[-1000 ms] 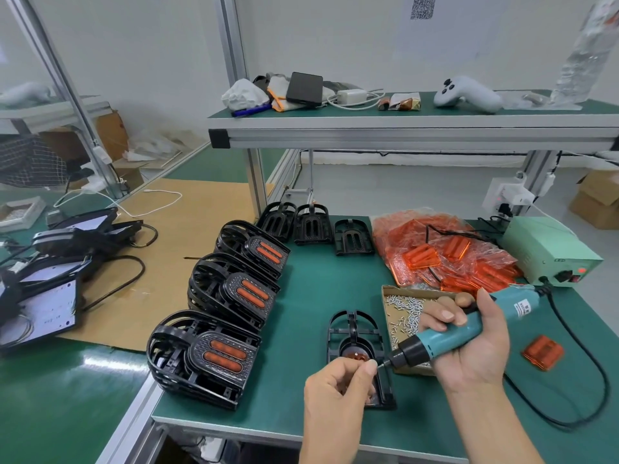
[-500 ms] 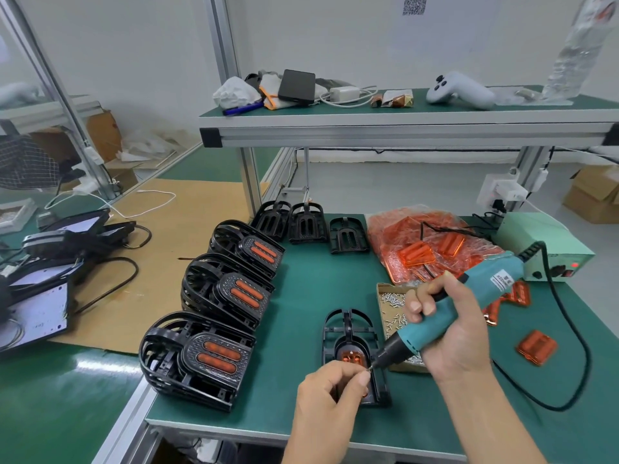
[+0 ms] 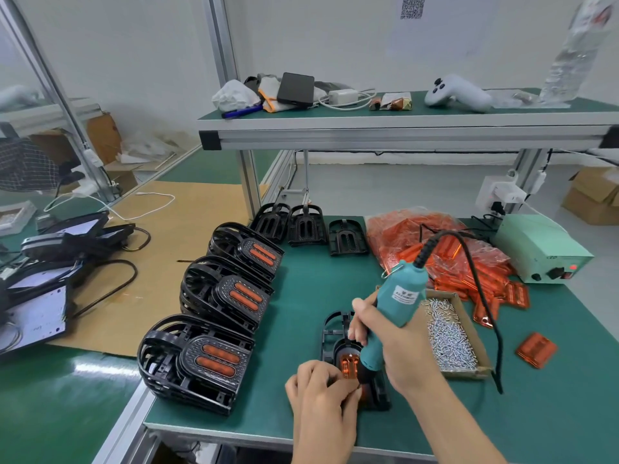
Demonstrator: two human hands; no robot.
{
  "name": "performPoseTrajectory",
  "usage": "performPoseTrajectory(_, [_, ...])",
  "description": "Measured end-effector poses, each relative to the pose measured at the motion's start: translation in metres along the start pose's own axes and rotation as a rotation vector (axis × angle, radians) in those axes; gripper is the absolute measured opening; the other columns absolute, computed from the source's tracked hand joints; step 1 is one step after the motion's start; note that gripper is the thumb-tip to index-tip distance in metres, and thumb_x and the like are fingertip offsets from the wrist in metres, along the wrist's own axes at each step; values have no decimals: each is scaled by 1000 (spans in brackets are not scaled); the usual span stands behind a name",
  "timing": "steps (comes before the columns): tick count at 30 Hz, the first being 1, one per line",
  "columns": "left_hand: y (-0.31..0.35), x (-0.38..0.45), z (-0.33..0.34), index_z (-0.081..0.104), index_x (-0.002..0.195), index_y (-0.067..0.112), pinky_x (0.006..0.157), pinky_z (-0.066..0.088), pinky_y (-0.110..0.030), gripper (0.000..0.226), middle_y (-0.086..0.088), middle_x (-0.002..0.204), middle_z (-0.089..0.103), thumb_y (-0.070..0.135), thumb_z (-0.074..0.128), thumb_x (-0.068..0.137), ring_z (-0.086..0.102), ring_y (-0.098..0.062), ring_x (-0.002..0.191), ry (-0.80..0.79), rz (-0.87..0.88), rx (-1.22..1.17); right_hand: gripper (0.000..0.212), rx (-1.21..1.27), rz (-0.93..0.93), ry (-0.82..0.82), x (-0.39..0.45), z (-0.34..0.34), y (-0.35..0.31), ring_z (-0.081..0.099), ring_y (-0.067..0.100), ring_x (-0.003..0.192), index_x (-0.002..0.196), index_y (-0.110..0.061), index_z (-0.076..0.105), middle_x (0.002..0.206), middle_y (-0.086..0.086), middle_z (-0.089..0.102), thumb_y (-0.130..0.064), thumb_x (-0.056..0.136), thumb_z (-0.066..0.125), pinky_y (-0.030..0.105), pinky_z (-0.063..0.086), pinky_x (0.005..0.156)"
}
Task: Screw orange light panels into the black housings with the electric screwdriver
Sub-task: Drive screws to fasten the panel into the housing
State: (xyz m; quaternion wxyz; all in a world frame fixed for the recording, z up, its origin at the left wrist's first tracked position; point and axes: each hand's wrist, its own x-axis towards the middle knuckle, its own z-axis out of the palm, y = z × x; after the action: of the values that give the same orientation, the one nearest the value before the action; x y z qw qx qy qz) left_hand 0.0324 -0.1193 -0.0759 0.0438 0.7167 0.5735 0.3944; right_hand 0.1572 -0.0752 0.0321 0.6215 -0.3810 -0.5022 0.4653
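Three stacks of finished housings (image 3: pixel 214 329) are sitting along the left edge of the green bench (image 3: pixel 301 286). Near the front edge, the left hand (image 3: pixel 321 390) is pinching something small, hidden by its fingers, at the black housing (image 3: pixel 335 333) with an orange light panel (image 3: pixel 348 361) seated inside. Beside it, the right hand (image 3: pixel 392 349) is gripping the electric screwdriver (image 3: pixel 395 306), tilted with its tip down on the panel, while the screw box (image 3: pixel 452 333) and the bag of orange panels (image 3: pixel 435 249) are lying to the right.

On the bench (image 3: pixel 301 296), the screw tray (image 3: pixel 450 333) lies right of the housing (image 3: pixel 335 333) (finished stacks (image 3: pixel 204 360) left); panel bag (image 3: pixel 418 236) behind.
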Motion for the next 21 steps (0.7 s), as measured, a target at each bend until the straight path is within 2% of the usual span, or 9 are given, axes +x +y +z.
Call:
performPoseTrajectory(3, [-1, -1, 0, 78, 78, 30, 74, 40, -38, 28, 14, 82, 55, 23, 97, 59, 44, -10, 93, 1, -6, -15, 29, -61, 24, -14, 0, 3, 4, 61, 30, 59, 64, -18, 61, 58, 14, 60, -35, 82, 77, 38, 51, 61])
performPoseTrajectory(12, [-3, -4, 1, 79, 78, 27, 72, 39, -36, 20, 11, 84, 54, 25, 93, 64, 44, -14, 94, 5, 28, 0, 28, -78, 60, -27, 1, 5, 7, 60, 32, 60, 68, -18, 62, 59, 14, 61, -35, 83, 78, 42, 49, 60])
performPoseTrajectory(16, [-3, -5, 0, 78, 77, 17, 71, 49, -35, 15, 9, 85, 53, 17, 91, 70, 47, -15, 94, 6, 28, -43, 30, -83, 43, -49, -1, 5, 10, 61, 31, 58, 68, -15, 61, 59, 17, 60, -33, 84, 78, 44, 51, 61])
performPoseTrajectory(21, [-3, -6, -2, 77, 77, 13, 82, 42, -18, 15, 9, 87, 51, 14, 90, 72, 43, -9, 98, -23, 37, -63, 34, -153, 32, -128, -1, 7, 11, 64, 30, 61, 62, -15, 60, 60, 10, 63, -32, 88, 75, 47, 54, 68])
